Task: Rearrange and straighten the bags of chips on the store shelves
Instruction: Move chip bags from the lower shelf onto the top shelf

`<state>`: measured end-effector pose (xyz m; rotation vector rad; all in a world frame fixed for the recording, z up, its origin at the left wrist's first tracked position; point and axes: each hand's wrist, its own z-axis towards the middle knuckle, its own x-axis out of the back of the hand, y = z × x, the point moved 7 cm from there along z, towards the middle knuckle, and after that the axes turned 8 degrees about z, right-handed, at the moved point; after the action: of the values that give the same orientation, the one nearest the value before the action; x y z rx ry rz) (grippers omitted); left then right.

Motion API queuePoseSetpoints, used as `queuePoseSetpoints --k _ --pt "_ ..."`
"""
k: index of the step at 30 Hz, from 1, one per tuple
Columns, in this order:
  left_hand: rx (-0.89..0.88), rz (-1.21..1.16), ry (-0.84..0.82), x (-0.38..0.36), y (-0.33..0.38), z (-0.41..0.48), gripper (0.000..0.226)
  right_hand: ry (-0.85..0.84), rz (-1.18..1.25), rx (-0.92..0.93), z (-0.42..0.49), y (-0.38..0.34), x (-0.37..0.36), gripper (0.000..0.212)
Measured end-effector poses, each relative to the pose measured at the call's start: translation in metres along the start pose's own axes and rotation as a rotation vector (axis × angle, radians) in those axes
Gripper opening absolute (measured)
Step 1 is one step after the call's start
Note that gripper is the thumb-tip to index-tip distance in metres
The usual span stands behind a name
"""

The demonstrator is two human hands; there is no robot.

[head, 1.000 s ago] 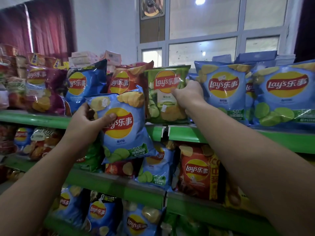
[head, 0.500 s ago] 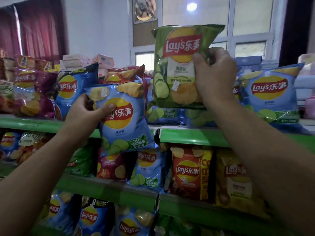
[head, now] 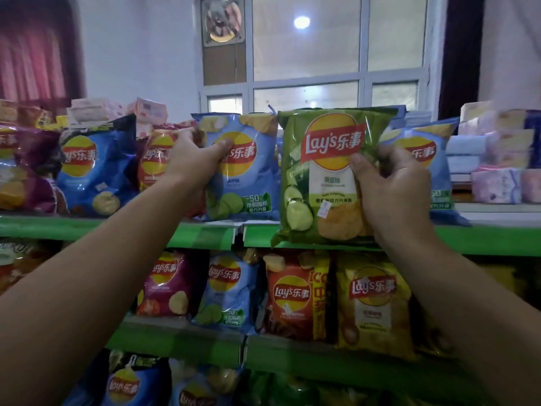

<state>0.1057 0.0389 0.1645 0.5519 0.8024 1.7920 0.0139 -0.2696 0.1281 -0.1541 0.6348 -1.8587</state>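
I have both arms reaching up to the top shelf (head: 483, 240), a green-edged ledge that runs across the whole view. My left hand (head: 194, 158) is clenched around the left edge of a light blue bag (head: 248, 183) of chips, thumb across the front over the logo and the fingers tucked behind. That bag stands upright on the top shelf, its bottom at the front lip. My right hand (head: 392, 186) grasps the green bag (head: 322, 171) along its right side, thumb pressed on the front below the red banner, palm and fingers wrapping the edge. The green bag is upright, just right of the light blue one and touching it, and its lower edge hangs slightly over the front of the shelf lip. Behind my right hand a second light blue bag (head: 439, 171) stands on the same shelf, partly hidden. To the left of my left hand a red bag (head: 156, 159) and a dark blue bag (head: 93, 168) lean on the shelf, with a purple bag (head: 20, 168) at the far left. On the middle shelf (head: 187, 338) below stand four more bags in a row: maroon, light blue, red and a yellow bag (head: 374, 306). Farther back, stacked pastel packs (head: 497, 159) sit at the right, under the window (head: 307, 54).
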Motion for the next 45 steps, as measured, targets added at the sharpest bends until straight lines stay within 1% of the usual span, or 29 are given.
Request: queuePoseSetpoints --k 3,6,7,9,10,11,13,15,18,21,24,26,29,31,33,35,38,39,41,43,45 --pt "0.041 0.016 -0.006 -0.010 -0.003 0.008 0.057 -0.018 0.001 -0.027 -0.012 0.010 0.007 0.015" --pt "0.074 0.025 0.011 -0.011 -0.009 0.015 0.058 -0.041 0.037 -0.069 -0.024 0.022 0.011 0.015" --pt "0.086 0.024 0.020 -0.010 -0.011 0.017 0.055 -0.045 0.051 -0.086 -0.027 0.026 0.012 0.011" --pt "0.097 0.010 0.039 -0.009 -0.012 0.022 0.042 -0.050 0.046 -0.100 -0.033 0.034 0.014 0.006" --pt "0.089 0.001 0.040 -0.009 -0.012 0.024 0.035 -0.050 0.036 -0.106 -0.036 0.037 0.014 0.007" --pt "0.077 0.007 0.031 -0.011 -0.012 0.026 0.032 -0.048 0.028 -0.117 -0.038 0.041 0.014 0.010" --pt "0.069 0.076 -0.021 -0.018 -0.016 0.027 0.043 -0.041 0.014 -0.142 -0.041 0.048 0.013 0.018" --pt "0.094 0.146 -0.065 -0.025 -0.028 0.025 0.050 -0.046 0.015 -0.155 -0.043 0.053 0.011 0.013" --pt "0.135 0.208 -0.058 -0.029 -0.042 0.020 0.045 -0.059 0.020 -0.166 -0.049 0.057 0.008 0.008" --pt "0.120 0.261 -0.068 -0.032 -0.047 0.012 0.044 -0.079 0.056 -0.202 -0.060 0.064 0.004 0.012" --pt "0.079 0.402 -0.109 -0.032 -0.053 0.002 0.057 -0.114 0.157 -0.254 -0.077 0.070 -0.003 0.005" --pt "0.062 0.493 -0.112 -0.029 -0.058 -0.009 0.066 -0.121 0.215 -0.294 -0.089 0.073 -0.006 0.006" --pt "-0.003 0.679 -0.113 -0.024 -0.061 -0.029 0.070 -0.132 0.233 -0.337 -0.108 0.077 -0.007 0.005" --pt "-0.057 0.750 -0.093 -0.018 -0.059 -0.041 0.063 -0.187 0.238 -0.371 -0.125 0.081 -0.009 0.005" --pt "-0.142 0.784 -0.052 -0.013 -0.054 -0.056 0.051 -0.257 0.258 -0.435 -0.147 0.088 -0.011 0.007" --pt "-0.223 0.720 -0.008 -0.005 -0.053 -0.077 0.044 -0.310 0.257 -0.523 -0.174 0.103 -0.010 0.008" --pt "-0.304 0.577 0.070 0.016 -0.067 -0.119 0.030 -0.367 0.096 -0.643 -0.220 0.138 -0.005 0.009" --pt "-0.292 0.555 0.081 0.023 -0.080 -0.131 0.024 -0.390 0.025 -0.696 -0.238 0.151 -0.002 0.008" --pt "-0.198 0.549 0.047 0.035 -0.115 -0.148 0.015 -0.447 -0.104 -0.779 -0.273 0.175 0.001 0.006" --pt "-0.049 0.552 0.000 0.044 -0.159 -0.162 0.017 -0.541 -0.230 -0.818 -0.302 0.194 0.003 0.007" --pt "0.129 0.501 -0.003 0.055 -0.200 -0.171 0.016 -0.622 -0.330 -0.873 -0.327 0.213 0.003 0.014"
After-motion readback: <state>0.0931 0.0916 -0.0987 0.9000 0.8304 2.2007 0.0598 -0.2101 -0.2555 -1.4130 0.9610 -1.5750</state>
